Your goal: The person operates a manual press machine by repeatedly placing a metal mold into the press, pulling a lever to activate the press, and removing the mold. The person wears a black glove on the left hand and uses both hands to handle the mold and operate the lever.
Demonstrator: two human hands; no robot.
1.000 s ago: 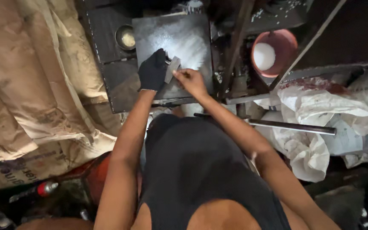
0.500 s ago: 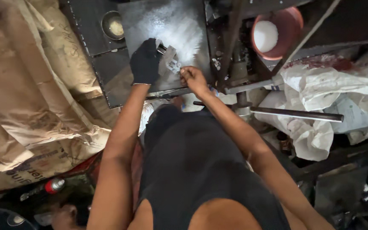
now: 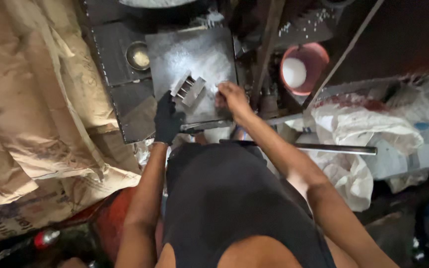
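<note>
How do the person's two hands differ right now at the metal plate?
The left hand wears a black glove; the right hand is bare. The left hand holds a ribbed metal block, while the right hand, loosely curled, rests on the powder-dusted metal plate, holding nothing visible. Both are over the plate's near edge.

On plate: our left hand (image 3: 167,119) holds a slotted metal block (image 3: 188,88) on the metal plate (image 3: 194,54); our right hand (image 3: 230,97) rests just right of it.
Left of plate: small bowl (image 3: 138,55); sacks (image 3: 31,99) further left.
Right of plate: bucket (image 3: 303,67).
</note>
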